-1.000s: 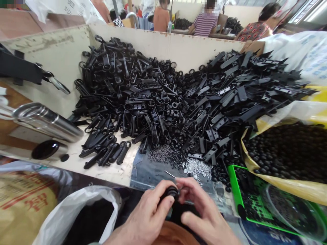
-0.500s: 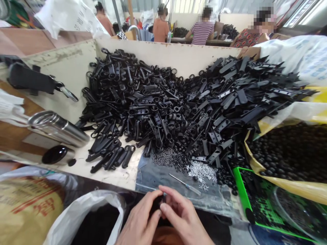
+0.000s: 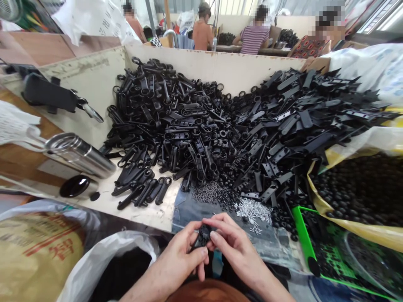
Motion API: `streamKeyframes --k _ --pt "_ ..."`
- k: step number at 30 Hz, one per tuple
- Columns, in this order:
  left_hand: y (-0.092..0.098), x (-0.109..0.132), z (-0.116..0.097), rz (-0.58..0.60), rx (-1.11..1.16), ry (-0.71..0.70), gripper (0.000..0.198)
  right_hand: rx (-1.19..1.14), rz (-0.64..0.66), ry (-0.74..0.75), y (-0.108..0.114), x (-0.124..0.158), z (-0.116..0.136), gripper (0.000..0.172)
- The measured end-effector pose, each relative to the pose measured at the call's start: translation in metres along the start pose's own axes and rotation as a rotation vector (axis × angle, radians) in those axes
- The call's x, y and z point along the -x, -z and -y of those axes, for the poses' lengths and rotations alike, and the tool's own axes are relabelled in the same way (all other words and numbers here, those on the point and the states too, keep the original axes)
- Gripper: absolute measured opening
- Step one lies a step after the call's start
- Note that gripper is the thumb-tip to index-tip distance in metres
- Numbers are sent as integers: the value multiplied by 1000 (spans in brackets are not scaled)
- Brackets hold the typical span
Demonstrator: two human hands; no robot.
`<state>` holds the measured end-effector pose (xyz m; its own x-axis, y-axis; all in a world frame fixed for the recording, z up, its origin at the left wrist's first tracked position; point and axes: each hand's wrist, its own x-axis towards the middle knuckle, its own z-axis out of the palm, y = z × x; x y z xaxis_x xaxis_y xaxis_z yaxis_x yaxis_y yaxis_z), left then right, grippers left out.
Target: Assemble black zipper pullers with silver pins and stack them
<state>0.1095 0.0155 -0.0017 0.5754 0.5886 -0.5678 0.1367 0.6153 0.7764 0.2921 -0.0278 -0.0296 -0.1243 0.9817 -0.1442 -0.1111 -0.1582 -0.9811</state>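
Close to my body, at the table's front edge, my left hand (image 3: 187, 251) is closed around a small black plastic part (image 3: 203, 235). My right hand (image 3: 231, 241) pinches the same part from the other side with thumb and fingertips. Much of the part is covered by fingers, so its full shape cannot be told. Just beyond the hands lies a dark mat (image 3: 185, 214) bearing silver metal pins (image 3: 253, 212) and a heap of tiny grey pieces (image 3: 209, 193). Ring-ended black plastic pieces (image 3: 151, 191) lie in a row to the left.
Large piles of black handle-like parts (image 3: 176, 109) and flat black parts (image 3: 292, 100) fill the table's back. At right stand a green tray (image 3: 302, 239) and a yellow sack of black balls (image 3: 352, 184). A steel flask (image 3: 82, 155) lies left; a white bag (image 3: 75, 268) sits below.
My hands have risen a little and turned, bringing the black part into view between them. The screwdriver-like tool on the mat is now hidden. My view has shifted slightly left.
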Motion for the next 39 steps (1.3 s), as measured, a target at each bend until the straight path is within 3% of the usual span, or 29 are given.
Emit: streamKeyframes --k 5,11,16,23,27,30,35,39 --pt "-3 4 -5 -6 30 69 55 86 -23 -4 2 0 0 32" --pt "-7 12 -10 -9 121 145 71 91 46 -36 6 1 4 30" --pt "-4 7 11 37 109 86 52 87 52 -72 6 8 3 29" --pt "12 -9 39 126 -12 45 53 234 61 20 1 15 -6 32" --pt "8 -10 31 102 -68 60 53 361 56 105 3 16 -8 35" --pt "4 -8 20 72 -55 75 46 370 54 64 6 13 -5 33" --pt "4 -3 3 -39 100 99 43 398 -20 31 16 9 3 45" --pt "7 -1 -2 -73 102 89 43 597 -136 145 28 12 3 29"
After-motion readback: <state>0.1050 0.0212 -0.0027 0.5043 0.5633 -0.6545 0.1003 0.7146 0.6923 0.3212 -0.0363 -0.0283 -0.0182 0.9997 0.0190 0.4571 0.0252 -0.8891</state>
